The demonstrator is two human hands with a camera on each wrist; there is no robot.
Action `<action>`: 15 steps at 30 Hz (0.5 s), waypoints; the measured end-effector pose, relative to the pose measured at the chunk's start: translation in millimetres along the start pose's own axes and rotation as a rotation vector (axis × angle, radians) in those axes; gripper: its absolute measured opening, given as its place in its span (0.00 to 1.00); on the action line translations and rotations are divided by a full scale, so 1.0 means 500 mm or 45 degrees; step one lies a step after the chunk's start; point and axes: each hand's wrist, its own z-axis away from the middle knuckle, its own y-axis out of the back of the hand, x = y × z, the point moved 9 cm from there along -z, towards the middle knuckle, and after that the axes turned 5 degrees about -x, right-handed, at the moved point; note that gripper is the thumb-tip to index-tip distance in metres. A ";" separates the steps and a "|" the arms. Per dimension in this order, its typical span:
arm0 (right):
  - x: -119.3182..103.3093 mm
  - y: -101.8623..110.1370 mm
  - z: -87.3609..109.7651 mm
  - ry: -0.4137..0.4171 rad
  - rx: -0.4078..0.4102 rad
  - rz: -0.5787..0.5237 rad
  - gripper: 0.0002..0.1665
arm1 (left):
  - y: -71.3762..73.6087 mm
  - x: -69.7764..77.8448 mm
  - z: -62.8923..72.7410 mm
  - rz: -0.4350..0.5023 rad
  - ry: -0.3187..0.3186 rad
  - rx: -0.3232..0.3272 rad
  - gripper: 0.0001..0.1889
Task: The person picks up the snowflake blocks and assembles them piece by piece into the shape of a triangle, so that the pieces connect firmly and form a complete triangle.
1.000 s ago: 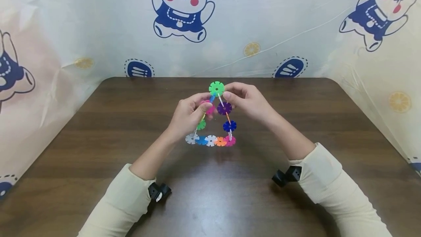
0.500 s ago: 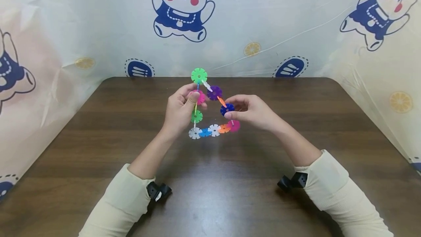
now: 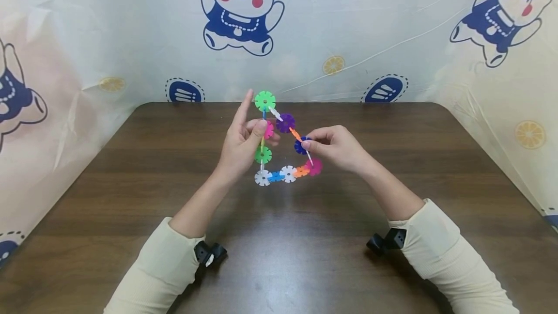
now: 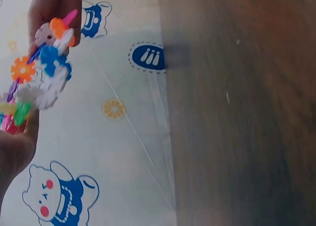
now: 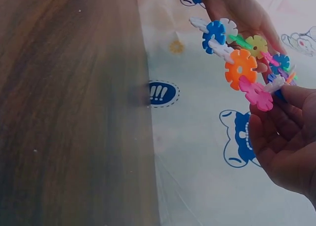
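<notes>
Both hands hold up a closed loop of notched plastic snowflake discs, roughly triangular in the head view. At its top is a green disc (image 3: 265, 101), then a purple disc (image 3: 285, 123) on the right side. My left hand (image 3: 239, 147) pinches the pink disc (image 3: 269, 130) on the left side, index finger pointing up. My right hand (image 3: 342, 150) pinches the dark blue disc (image 3: 301, 146) between thumb and fingers. Along the bottom run a white disc (image 3: 263, 178), a blue disc and an orange disc (image 5: 240, 69), ending in a magenta disc (image 5: 256, 93).
A dark brown wooden table (image 3: 279, 256) lies beneath the hands. Behind and beside it hangs a pale curtain (image 3: 370, 23) printed with cartoon bears. Black wrist cameras (image 3: 210, 254) sit at the cream sleeves (image 3: 157, 265).
My right hand has come down from the green top disc to the dark blue one. The loop's top has shifted left and up. My left index finger has straightened upward.
</notes>
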 end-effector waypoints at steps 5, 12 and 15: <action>0.006 -0.004 0.000 0.004 0.015 0.003 0.09 | -0.004 -0.003 -0.003 0.003 0.020 -0.103 0.31; 0.009 -0.005 -0.001 0.009 0.032 0.005 0.09 | -0.003 0.000 -0.002 -0.036 0.040 -0.130 0.31; 0.010 -0.008 -0.002 -0.001 0.024 0.000 0.09 | -0.003 0.001 -0.002 -0.047 0.042 -0.134 0.31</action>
